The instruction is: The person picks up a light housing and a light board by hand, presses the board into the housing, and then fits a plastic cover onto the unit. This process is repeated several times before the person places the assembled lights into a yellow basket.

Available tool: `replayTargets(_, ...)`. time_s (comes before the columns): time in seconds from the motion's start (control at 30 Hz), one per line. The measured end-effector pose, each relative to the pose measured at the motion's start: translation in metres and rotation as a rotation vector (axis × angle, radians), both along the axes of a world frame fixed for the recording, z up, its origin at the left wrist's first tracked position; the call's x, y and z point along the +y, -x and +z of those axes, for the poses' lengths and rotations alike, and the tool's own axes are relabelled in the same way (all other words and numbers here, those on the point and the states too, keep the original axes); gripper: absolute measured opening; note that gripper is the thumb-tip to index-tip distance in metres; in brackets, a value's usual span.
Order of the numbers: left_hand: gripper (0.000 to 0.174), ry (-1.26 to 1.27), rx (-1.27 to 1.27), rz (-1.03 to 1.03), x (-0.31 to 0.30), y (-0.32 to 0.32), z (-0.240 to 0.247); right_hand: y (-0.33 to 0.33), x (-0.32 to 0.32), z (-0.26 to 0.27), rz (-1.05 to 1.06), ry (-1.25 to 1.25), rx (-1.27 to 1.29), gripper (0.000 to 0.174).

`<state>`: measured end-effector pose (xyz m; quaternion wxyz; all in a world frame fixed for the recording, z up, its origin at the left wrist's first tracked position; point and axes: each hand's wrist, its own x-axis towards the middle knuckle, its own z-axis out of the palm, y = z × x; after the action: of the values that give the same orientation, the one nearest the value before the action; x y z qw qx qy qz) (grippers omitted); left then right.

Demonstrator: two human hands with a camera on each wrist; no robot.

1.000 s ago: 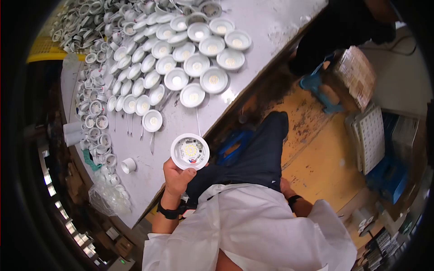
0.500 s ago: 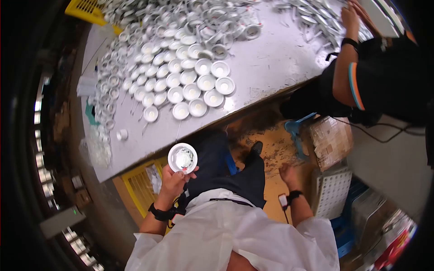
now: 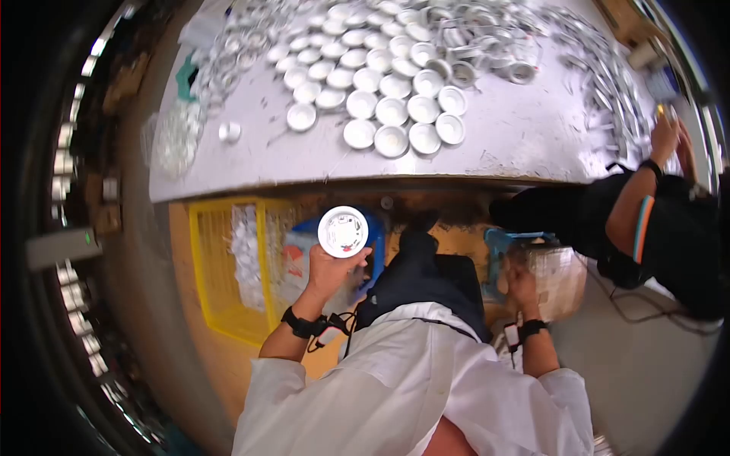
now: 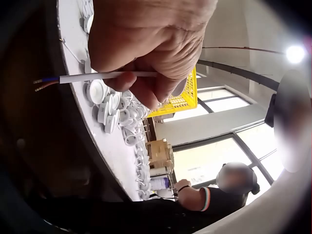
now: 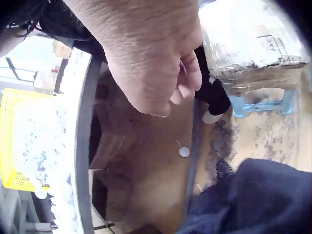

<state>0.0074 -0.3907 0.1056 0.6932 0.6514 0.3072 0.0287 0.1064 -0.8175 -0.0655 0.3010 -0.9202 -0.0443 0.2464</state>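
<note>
My left hand (image 3: 327, 275) grips a round white LED downlight (image 3: 343, 232) just off the front edge of the table (image 3: 251, 181). The lamp's rim and its inner circuit board face up. In the left wrist view, the lamp's white cable (image 4: 83, 78) runs beneath the fingers, ending in bare blue and brown wires; the lamp itself is hidden there by the hand. Low on the right, my right hand (image 3: 522, 285) hangs beside a wrapped carton (image 3: 561, 281), fingers loosely curled with nothing in them.
Rows of similar downlights (image 3: 391, 111) cover the tabletop, with a heap of metal-ringed ones behind. A yellow crate (image 3: 228, 323) stands under the table at left. At right, another person (image 3: 661, 228) works near the table. A blue stool (image 3: 496, 247) is by the carton.
The view has swung to the right, bringing the table straight ahead. My left hand keeps the downlight. The right hand has come away from my side and out to the right.
</note>
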Motion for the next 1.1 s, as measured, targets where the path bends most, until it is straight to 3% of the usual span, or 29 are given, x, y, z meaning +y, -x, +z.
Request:
replayTargets(0.1,0.024,-0.007,-0.03,0.167,-0.022,0.032,-0.024,-0.002,0.009,-0.022,0.174,0.023,0.038,0.031)
replayTargets(0.13,0.022,0.098,0.041,0.263,-0.033,0.045,-0.022,0.002,0.01,-0.039,0.231,0.037,0.034,0.031)
replayTargets(0.2,0.021,0.075,-0.001,0.406,-0.056,0.072,-0.041,-0.007,0.02,-0.079,0.396,-0.006,-0.201,0.031)
replayTargets(0.3,0.017,0.061,-0.067,0.529,-0.08,0.114,-0.076,-0.02,0.06,-0.075,0.54,0.155,-0.023,0.034)
replayTargets(0.37,0.013,-0.003,-0.028,0.505,-0.094,0.133,-0.098,-0.024,0.076,-0.084,0.608,0.241,0.01,0.036)
replayTargets(0.4,0.021,-0.181,0.029,0.32,-0.096,0.148,-0.116,-0.029,0.085,-0.096,0.611,0.179,-0.1,0.037)
replayTargets(0.43,0.018,0.103,-0.141,0.56,-0.105,0.152,-0.139,-0.034,0.105,-0.108,0.61,0.104,-0.215,0.037)
replayTargets(0.5,0.017,-0.398,-0.053,0.405,-0.104,0.167,-0.17,-0.046,0.132,-0.15,0.586,0.136,-0.188,0.037)
replayTargets(0.53,0.022,-0.486,-0.104,0.385,-0.102,0.172,-0.187,-0.056,0.138,-0.185,0.646,0.158,-0.278,0.038)
replayTargets(0.6,0.026,-0.447,-0.026,0.307,-0.117,0.191,-0.215,-0.063,0.162,-0.212,0.733,0.32,-0.347,0.04)
replayTargets(0.7,0.028,-0.374,-0.075,0.39,-0.122,0.188,-0.27,-0.109,0.177,-0.314,0.801,0.141,-0.566,0.041)
replayTargets(0.73,0.027,-0.369,-0.039,0.344,-0.125,0.188,-0.286,-0.131,0.178,-0.358,0.924,0.277,-0.679,0.046)
replayTargets(0.87,0.029,-0.382,-0.009,0.2,-0.143,0.177,-0.378,-0.199,0.194,-0.471,0.809,0.384,-0.649,0.047)
replayTargets(0.97,0.033,-0.512,-0.129,0.191,-0.136,0.156,-0.42,-0.243,0.23,-0.52,0.826,0.282,-0.774,0.048)
replayTargets(1.1,0.032,-0.468,-0.134,0.144,-0.125,0.135,-0.459,-0.274,0.254,-0.529,0.922,0.399,-0.606,0.051)
